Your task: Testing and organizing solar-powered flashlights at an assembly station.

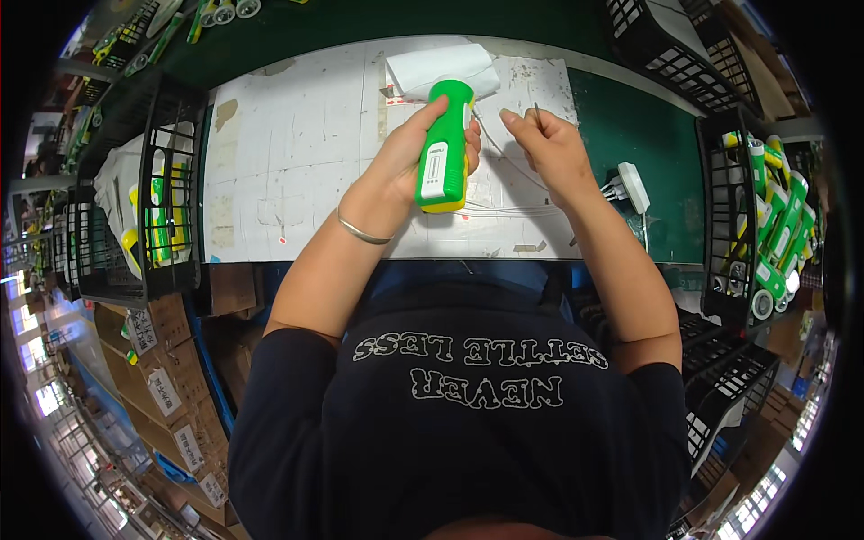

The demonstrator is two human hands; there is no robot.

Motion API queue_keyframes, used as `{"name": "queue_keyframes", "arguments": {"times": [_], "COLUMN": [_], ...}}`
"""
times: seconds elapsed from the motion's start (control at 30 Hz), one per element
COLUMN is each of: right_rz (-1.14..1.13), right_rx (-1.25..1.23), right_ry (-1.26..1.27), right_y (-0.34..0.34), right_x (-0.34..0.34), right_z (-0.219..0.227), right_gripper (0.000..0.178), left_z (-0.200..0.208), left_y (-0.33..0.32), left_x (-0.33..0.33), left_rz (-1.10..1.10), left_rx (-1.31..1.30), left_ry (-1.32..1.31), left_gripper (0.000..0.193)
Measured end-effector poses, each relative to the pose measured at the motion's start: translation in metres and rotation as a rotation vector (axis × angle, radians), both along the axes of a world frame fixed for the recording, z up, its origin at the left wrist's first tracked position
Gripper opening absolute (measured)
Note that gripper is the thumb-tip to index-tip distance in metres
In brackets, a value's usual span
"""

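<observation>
green-and-yellow torch (444, 153) upright above the white mat

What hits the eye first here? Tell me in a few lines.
The green and yellow torch at the middle of the white mat, wrapped in the left hand. Just right of it the right hand pinches a thin white wire. At the far right, a black crate is packed with more green torches.

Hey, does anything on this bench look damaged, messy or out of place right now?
The white sheet covering the bench looks worn: scuffed, with brown torn patches and tape scraps. Otherwise the left hand grips an intact green and yellow plastic flashlight, and the right hand pinches a thin white wire.
</observation>
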State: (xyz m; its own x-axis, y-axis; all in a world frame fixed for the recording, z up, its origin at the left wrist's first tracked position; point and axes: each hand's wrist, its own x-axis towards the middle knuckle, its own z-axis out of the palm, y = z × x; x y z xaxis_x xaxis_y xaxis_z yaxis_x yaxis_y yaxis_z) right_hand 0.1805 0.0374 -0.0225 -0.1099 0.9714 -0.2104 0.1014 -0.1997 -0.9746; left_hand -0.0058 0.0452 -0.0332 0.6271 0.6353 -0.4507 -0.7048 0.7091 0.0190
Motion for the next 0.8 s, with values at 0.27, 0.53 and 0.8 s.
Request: {"name": "queue_keyframes", "arguments": {"times": [0.27,0.53,0.8], "right_rz": [0.184,0.428,0.496], "right_rx": [0.026,0.129,0.071], "right_ry": [-0.009,-0.004,0.188], "right_y": [0.008,-0.002,0.002], "right_x": [0.018,0.041,0.024], "right_z": [0.021,0.021,0.019], "right_gripper": [0.053,0.062,0.065], "left_z": [0.019,0.057,0.066], "left_y": [-0.017,-0.034,-0.039], "left_x": [-0.002,-0.056,-0.063], "left_rz": [-0.257,-0.674,-0.747], "left_rx": [1.148,1.610,1.475], "left_ry": [1.238,1.795,1.636], "left_gripper": [0.048,0.037,0.039]}}
